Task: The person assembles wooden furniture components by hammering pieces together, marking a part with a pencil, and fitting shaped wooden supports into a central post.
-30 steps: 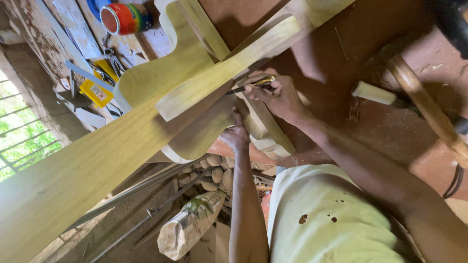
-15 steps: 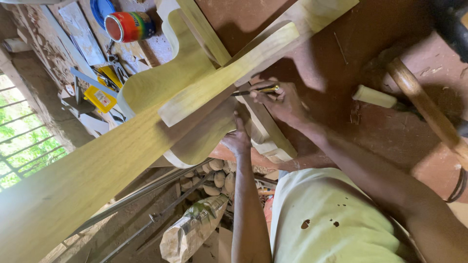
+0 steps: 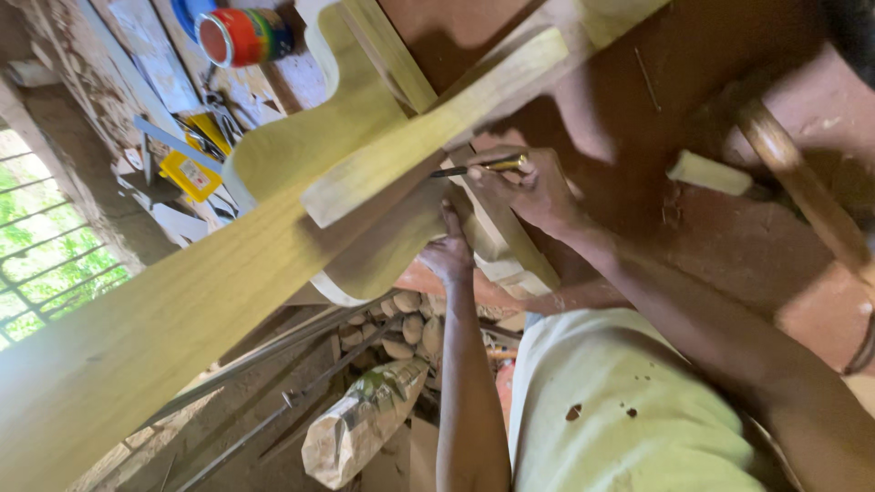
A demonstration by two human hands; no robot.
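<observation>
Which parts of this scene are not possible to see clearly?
- Head view: pencil tip, hidden behind the wooden slat.
- Right hand: fingertips partly behind the wood.
- Left hand: palm pressed under the curved board.
- Long plank: cut off by the left edge.

Two hands at work, left hand (image 3: pixel 448 253) and right hand (image 3: pixel 538 189), one pencil (image 3: pixel 478 168), one paint tin (image 3: pixel 244 36), one small wooden offcut (image 3: pixel 709 172), one wrapped sack (image 3: pixel 363 421).

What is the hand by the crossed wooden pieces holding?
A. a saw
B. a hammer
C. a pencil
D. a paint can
C: the right hand grips a thin yellow pencil, its dark tip against the pale wooden slat.
</observation>
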